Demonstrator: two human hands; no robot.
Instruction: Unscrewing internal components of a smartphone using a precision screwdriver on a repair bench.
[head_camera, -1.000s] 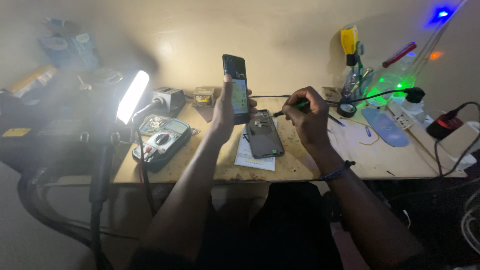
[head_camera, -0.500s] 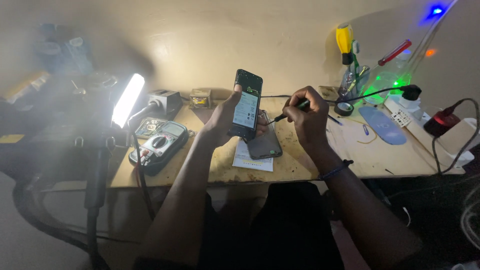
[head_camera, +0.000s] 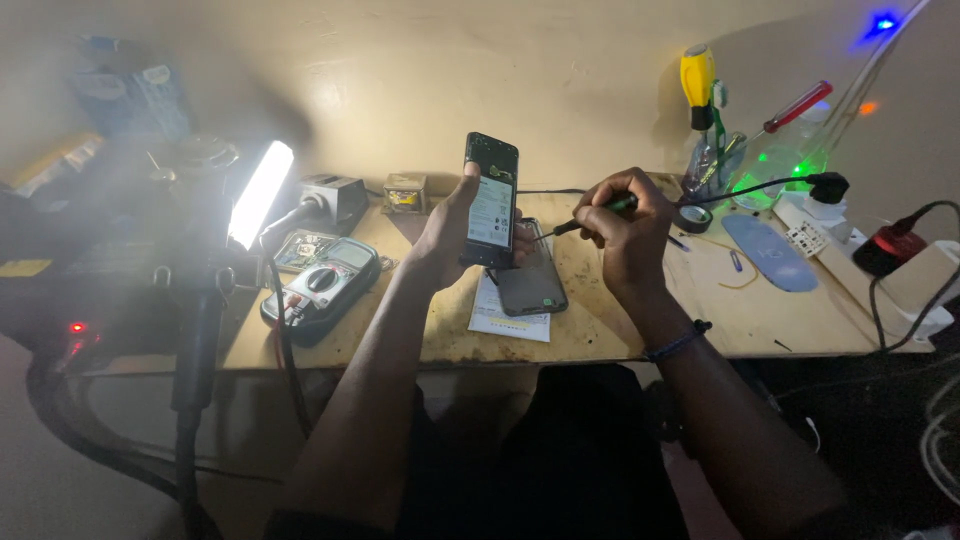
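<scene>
Dim wall and a worn wooden surface (head_camera: 740, 325) framed a person's two hands working over phones.

Upright in the left hand (head_camera: 452, 232) stood a dark phone (head_camera: 491, 200) with a lit screen, its fingers wrapped round the phone's lower edge, raised above a second phone (head_camera: 532, 285) that lay flat on a white paper sheet (head_camera: 500, 322). Just beside it, the right hand (head_camera: 622, 225) had its fingers closed on a green-handled screwdriver (head_camera: 592, 213), tip pointing toward the raised phone. A multimeter (head_camera: 322, 288) lay near a bright lamp (head_camera: 259, 193) at the left; a roll of tape (head_camera: 692, 217) sat at the right.
</scene>
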